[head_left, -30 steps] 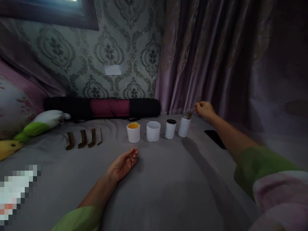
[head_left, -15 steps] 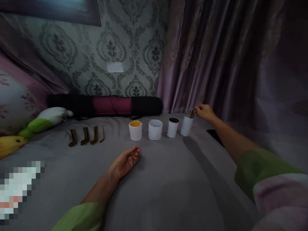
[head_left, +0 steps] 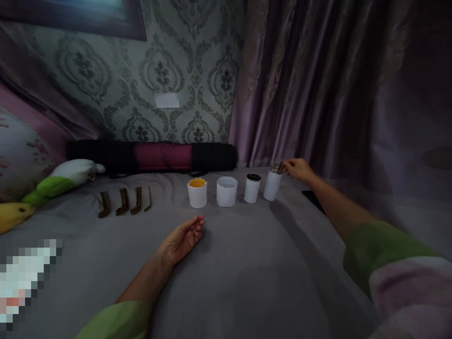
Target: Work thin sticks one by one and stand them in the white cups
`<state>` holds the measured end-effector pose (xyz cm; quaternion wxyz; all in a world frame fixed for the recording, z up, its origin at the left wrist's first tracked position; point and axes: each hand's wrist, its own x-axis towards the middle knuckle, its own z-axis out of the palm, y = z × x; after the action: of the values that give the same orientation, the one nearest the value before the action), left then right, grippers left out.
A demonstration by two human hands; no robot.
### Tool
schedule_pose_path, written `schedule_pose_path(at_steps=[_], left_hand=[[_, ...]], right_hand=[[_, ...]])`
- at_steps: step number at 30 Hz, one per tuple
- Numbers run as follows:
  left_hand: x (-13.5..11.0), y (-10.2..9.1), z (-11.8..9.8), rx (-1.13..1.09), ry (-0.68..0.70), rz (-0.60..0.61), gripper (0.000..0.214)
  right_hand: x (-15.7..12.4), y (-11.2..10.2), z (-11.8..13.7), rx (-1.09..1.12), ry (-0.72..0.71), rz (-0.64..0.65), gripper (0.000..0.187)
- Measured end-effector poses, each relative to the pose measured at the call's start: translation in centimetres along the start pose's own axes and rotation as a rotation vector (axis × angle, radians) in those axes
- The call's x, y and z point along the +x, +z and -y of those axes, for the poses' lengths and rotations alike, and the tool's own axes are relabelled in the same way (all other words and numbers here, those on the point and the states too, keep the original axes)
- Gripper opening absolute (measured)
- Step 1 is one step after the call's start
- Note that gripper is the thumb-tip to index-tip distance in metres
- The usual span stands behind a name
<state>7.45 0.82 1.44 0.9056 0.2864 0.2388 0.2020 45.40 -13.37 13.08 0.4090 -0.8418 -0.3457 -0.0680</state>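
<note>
My right hand (head_left: 298, 169) is at the mouth of a tall white container (head_left: 272, 184), its fingers pinched on a thin brown stick (head_left: 281, 165) among others standing there. How many it grips I cannot make out. My left hand (head_left: 185, 239) rests on the grey sheet, palm turned sideways and fingers loosely curled, with nothing in it. Beyond it stand a white tub (head_left: 197, 195) with a yellow-orange inside, a white tub with a pale inside (head_left: 226, 193) and a white can with a black top (head_left: 252, 189). Several bent brown stick bundles (head_left: 136, 201) lie to the left; one thin bent stick (head_left: 149, 199) lies beside them.
A long black and maroon roll (head_left: 162, 156) lies along the patterned wall. At the left are plush toys (head_left: 67, 175) and a blurred-out pale object (head_left: 26, 278). A dark flat object (head_left: 313, 200) lies below my right forearm, and a curtain (head_left: 303, 84) hangs behind.
The whole view has shifted slightly. My right hand stays at the tall container's mouth, pinching there, and my left hand keeps its place on the sheet.
</note>
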Motion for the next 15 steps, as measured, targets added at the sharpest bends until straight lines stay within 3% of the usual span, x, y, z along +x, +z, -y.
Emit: schedule_pose_path(at_steps=[6, 15], left_hand=[[0.07, -0.09, 0.02, -0.003, -0.007, 0.006, 0.011], [0.13, -0.07, 0.03, -0.023, -0.006, 0.006, 0.011]], right_hand=[[-0.32, -0.25, 0.28, -0.126, 0.018, 0.053, 0.02], [-0.31, 0.02, 0.23, -0.104, 0.021, 0.03, 0.022]])
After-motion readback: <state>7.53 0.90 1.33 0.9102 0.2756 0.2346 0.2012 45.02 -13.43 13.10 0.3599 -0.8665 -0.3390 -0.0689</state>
